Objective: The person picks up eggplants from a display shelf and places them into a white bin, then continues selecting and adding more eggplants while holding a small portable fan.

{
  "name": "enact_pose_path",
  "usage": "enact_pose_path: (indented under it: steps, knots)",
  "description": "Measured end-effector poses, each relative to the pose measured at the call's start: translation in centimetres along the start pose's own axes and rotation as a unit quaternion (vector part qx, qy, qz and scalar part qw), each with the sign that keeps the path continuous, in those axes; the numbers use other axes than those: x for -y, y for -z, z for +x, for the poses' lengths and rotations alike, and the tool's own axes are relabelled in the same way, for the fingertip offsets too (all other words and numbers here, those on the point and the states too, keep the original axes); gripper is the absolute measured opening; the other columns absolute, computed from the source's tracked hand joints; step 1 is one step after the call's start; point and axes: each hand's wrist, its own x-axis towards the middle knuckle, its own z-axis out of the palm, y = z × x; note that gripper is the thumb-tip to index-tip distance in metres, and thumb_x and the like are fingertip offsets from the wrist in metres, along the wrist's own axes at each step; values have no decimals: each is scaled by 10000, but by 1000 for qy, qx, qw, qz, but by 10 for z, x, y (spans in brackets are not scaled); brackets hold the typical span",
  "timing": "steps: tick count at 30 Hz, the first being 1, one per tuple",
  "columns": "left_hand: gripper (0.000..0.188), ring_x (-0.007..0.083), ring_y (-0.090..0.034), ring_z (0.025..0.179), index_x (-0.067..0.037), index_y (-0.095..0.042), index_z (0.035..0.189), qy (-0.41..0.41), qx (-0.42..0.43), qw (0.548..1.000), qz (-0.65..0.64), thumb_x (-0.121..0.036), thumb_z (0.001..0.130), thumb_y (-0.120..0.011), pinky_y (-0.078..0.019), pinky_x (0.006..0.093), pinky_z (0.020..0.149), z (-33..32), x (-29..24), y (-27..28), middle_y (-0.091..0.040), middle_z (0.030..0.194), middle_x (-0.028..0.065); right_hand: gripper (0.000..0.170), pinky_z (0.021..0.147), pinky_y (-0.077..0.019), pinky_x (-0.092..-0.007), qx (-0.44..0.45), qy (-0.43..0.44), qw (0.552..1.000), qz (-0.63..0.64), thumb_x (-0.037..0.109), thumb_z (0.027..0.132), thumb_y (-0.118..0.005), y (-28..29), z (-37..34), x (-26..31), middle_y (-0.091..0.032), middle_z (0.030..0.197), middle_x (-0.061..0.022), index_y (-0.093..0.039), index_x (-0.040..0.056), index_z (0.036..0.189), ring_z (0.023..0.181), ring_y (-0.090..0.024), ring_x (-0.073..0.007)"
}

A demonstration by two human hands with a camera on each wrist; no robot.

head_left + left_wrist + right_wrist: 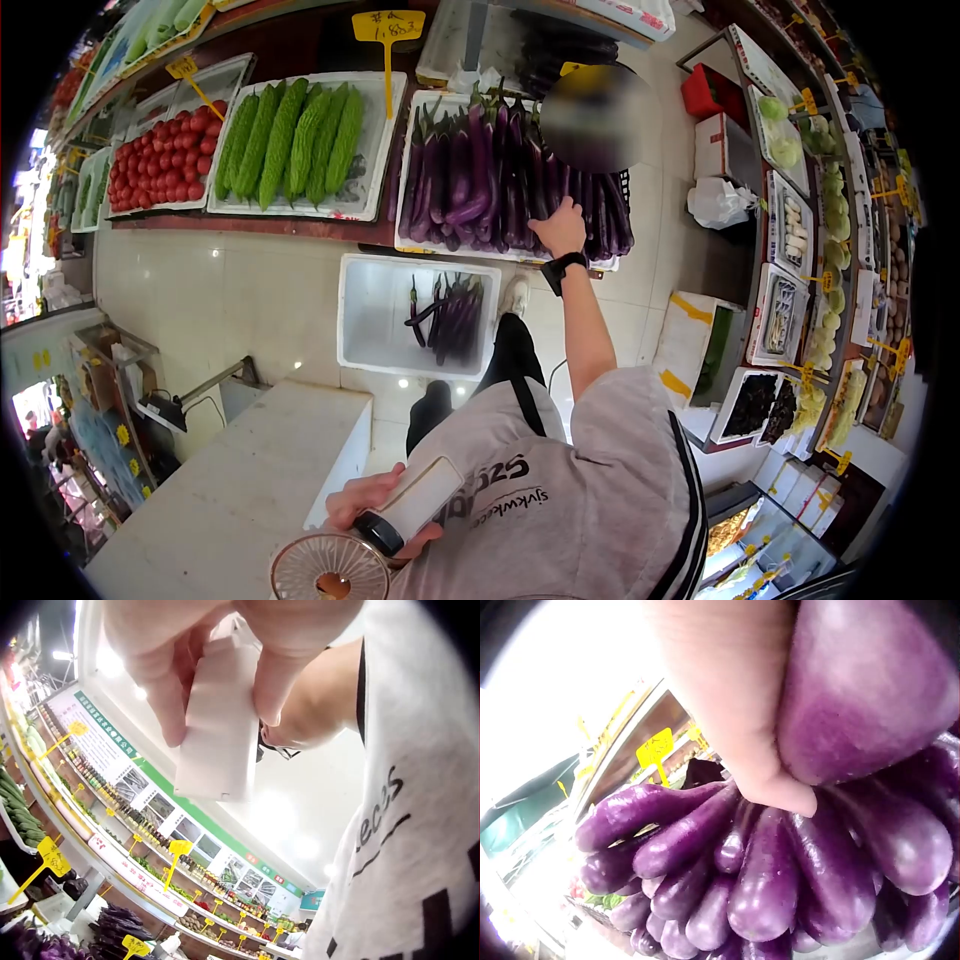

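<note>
Long purple eggplants [470,170] lie packed side by side in a white foam box. My right hand [562,228] reaches in at the front of the pile, palm down. Close up in the right wrist view, its thumb [772,787] presses along a large eggplant [862,697] that it grips; the other fingers are hidden behind. Down by the shirt, my left hand [365,495] holds a handheld fan [425,500] with a white handle and a round ribbed head. In the left wrist view, fingers and thumb wrap the handle [217,742] from both sides.
On the floor below the stand sits a white foam box [365,320] with several eggplants inside. Bitter melons [290,145] and tomatoes [165,160] fill trays to the left. A white counter [230,480] stands at lower left, vegetable shelves [790,230] at right.
</note>
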Motion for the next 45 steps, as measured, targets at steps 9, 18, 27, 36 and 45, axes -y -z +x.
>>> enact_pose_path:
  steps: [9, 18, 27, 36, 45]
  knots:
    - [1017, 253, -556, 1076, -137, -250, 1453, 12, 61, 998, -13, -152, 666, -894, -524, 410, 983, 7, -4, 7, -461, 1144, 101, 731, 905, -478, -358, 61, 161, 935, 310, 209, 635, -782, 65, -99, -7, -635, 1064, -197, -470, -51, 1242, 998, -624, -278]
    - [976, 319, -597, 1018, -102, -323, 1409, 59, 2, 993, -101, -46, 620, -894, -544, 493, 929, -4, 23, -2, -507, 1127, 134, 676, 798, -475, -313, 469, 306, 770, 306, 145, 634, -770, -16, -190, 45, -611, 922, -136, -468, 7, 1222, 831, -588, -213]
    - [986, 342, -636, 934, -124, -355, 1348, 329, -44, 943, -15, 72, 542, -888, -556, 506, 904, -63, 88, 32, -571, 1065, 144, 703, 870, -489, -388, 558, 125, 803, 166, 301, 609, -806, -330, -222, -60, -654, 1021, -240, -534, -44, 1158, 980, -638, -349]
    - [895, 299, -620, 950, -77, -338, 1265, 368, -204, 907, 5, 11, 578, -904, -565, 436, 916, -168, 177, 40, -502, 1019, 105, 547, 805, -522, -374, 376, -189, 890, 176, 315, 618, -787, -527, -201, -159, -704, 923, -198, -648, -56, 994, 897, -681, -316]
    - [792, 321, -561, 1041, -110, -407, 1293, 394, -176, 900, -60, -4, 654, -863, -520, 472, 953, -116, 205, 4, -517, 1088, 100, 911, 985, -463, -425, 375, -198, 905, 42, 399, 687, -751, -591, -248, -196, -588, 1170, -323, -359, -123, 1322, 1108, -580, -424]
